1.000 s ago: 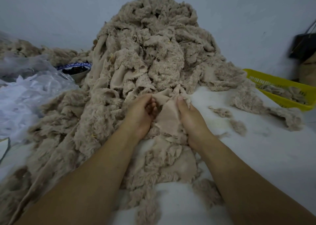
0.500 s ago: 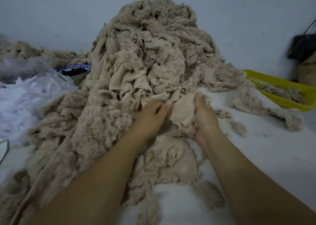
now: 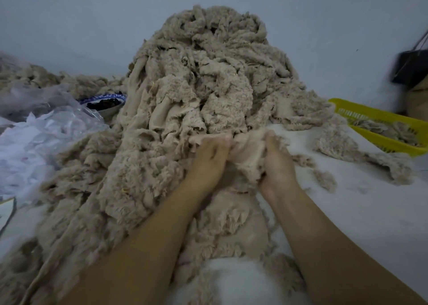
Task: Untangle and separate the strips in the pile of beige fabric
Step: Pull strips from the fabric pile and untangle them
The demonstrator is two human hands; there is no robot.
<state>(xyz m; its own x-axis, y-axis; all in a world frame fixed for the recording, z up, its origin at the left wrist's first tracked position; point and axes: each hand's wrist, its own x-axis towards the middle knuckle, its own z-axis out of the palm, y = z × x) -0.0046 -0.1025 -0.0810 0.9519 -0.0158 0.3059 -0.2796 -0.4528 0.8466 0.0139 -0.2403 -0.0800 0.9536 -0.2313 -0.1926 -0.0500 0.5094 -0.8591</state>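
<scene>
A tall pile of beige fleecy fabric strips (image 3: pixel 203 77) rises against the wall and spills forward over the white table (image 3: pixel 361 212). At its foot, both hands hold one smooth-backed beige strip (image 3: pixel 247 152). My left hand (image 3: pixel 209 159) grips the strip's left edge, fingers curled over it. My right hand (image 3: pixel 276 163) grips its right side, thumb on top, the cloth bunched between the two hands. More strips lie under and between my forearms.
A yellow plastic basket (image 3: pixel 379 140) with beige scraps sits at the right. Loose beige pieces (image 3: pixel 361 152) lie in front of it. Crumpled clear plastic (image 3: pixel 39 131) and a blue-rimmed bowl (image 3: pixel 105 101) are on the left. A dark bag (image 3: pixel 410 68) hangs at far right.
Both hands have moved up and to the right along the pile's foot, drawing the strip with them and bunching it closer between them.
</scene>
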